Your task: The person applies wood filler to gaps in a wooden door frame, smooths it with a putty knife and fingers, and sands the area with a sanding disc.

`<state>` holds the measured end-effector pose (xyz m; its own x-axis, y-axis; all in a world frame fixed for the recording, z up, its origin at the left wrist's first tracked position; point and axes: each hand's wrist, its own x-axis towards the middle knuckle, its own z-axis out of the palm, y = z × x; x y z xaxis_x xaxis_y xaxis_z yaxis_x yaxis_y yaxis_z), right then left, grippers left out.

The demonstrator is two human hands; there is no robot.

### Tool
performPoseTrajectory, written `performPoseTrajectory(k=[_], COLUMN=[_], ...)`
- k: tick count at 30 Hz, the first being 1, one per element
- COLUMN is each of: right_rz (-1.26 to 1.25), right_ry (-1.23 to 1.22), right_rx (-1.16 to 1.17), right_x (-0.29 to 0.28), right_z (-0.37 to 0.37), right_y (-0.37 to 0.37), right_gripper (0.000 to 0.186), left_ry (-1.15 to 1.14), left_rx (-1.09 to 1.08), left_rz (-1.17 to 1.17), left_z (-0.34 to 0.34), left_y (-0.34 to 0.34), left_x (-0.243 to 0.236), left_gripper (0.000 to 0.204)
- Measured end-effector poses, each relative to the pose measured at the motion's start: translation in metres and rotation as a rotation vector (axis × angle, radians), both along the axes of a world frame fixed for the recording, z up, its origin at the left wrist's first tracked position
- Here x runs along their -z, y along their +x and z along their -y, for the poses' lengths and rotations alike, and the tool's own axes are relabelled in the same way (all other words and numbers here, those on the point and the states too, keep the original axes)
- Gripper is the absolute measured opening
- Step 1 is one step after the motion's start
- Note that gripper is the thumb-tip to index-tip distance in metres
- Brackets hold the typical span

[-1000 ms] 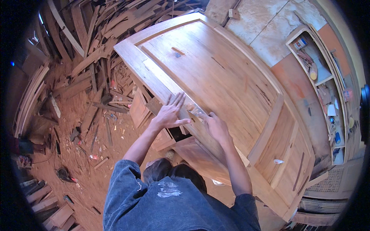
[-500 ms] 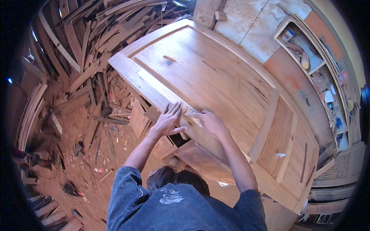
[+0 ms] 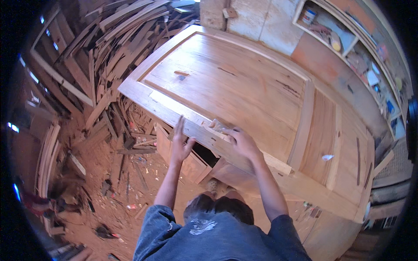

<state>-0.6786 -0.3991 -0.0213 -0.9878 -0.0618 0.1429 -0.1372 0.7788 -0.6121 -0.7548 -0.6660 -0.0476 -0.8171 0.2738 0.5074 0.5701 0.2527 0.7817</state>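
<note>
Over on the near edge of the big wooden door (image 3: 244,87), which is lying flat across most of the room, the person is bent right over the frame rail. Right hand (image 3: 241,141) is pressed down on a small pale sanding block (image 3: 217,127), fingers curled over the back of it, so it's clamped between palm and the door's frame rail. Can't tell from here if it's a plain wood block or has paper wrapped round it. Left hand (image 3: 180,143) sits just beside it on the same rail, fingers straight and close together, pointing away from the person, flat on the wood and holding nothing.

Below the door's edge there's a dark gap with a wooden support box (image 3: 187,163) under it. Off to the person's left, a huge messy pile of timber offcuts (image 3: 91,69) leans against the wall, with chips and scraps all over the reddish dirt floor (image 3: 109,191). On the far right, wall shelves (image 3: 361,56) are stuffed with tins and small bits. A little white scrap (image 3: 327,157) sits on the door's right-hand panel.
</note>
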Motion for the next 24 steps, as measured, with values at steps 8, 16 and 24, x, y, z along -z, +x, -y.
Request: performPoseTrajectory(k=[8,16,24], right_rz=[0.118,0.085,0.064], right_ry=[-0.083,0.045,-0.055], right_rx=[0.263,0.516,0.861], right_x=[-0.021,-0.028,-0.021], right_z=[-0.037,-0.076,-0.101], right_y=[0.109,0.295,0.541], right_gripper=[0.035,0.051,0.049], left_ry=[0.572,-0.653,-0.466], left_rx=[-0.604,0.142,0.604], left_rz=[0.655,1.271,0.777], left_z=[0.064,0.064,-0.053], left_y=[0.156,0.332,0.221], left_x=[0.232,0.300,0.355], left_gripper=[0.041,0.084,0.038])
